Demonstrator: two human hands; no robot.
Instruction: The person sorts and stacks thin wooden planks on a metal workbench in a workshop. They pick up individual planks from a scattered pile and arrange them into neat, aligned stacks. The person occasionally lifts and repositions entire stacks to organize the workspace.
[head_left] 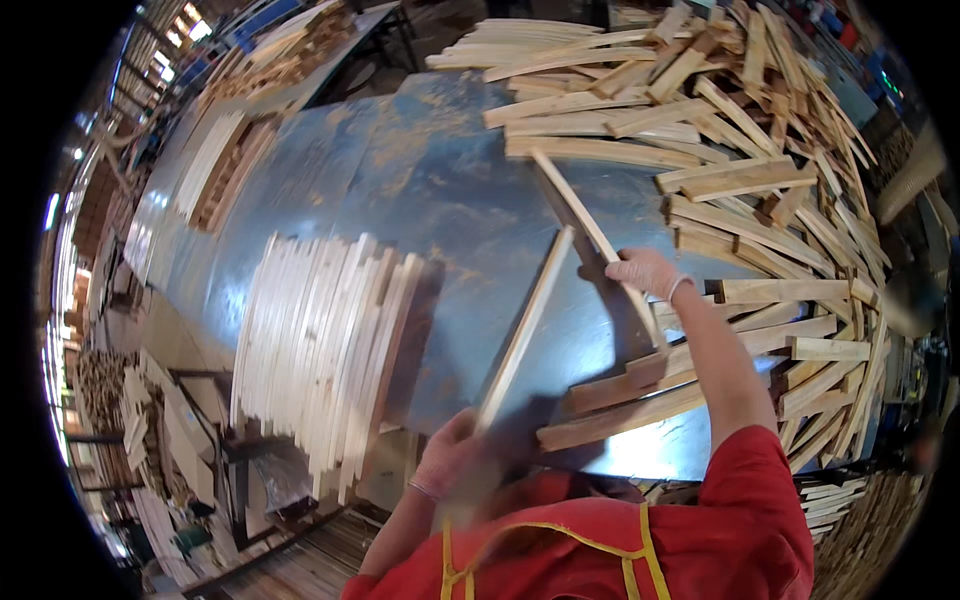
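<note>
A pale wood strip (529, 325) slants up from my left hand (452, 452), which is closed around its near end. My right hand (645, 273), in a pale glove, grips a second wood strip (585, 215) partway along its length. That strip tilts up and to the left, its far end pointing at the loose pile. Beneath my right forearm, two short wood pieces (625, 412) lie near the table's front edge. To the left of my hands, a row of pale strips (318, 340) lies side by side, overhanging the front edge.
A blue metal-topped table (450, 200) spreads in front of me. Loose wood pieces (745, 190) heap along its right and far right. A smaller bundle of strips (222, 172) sits at the far left. More boards (180, 440) stand below the left edge.
</note>
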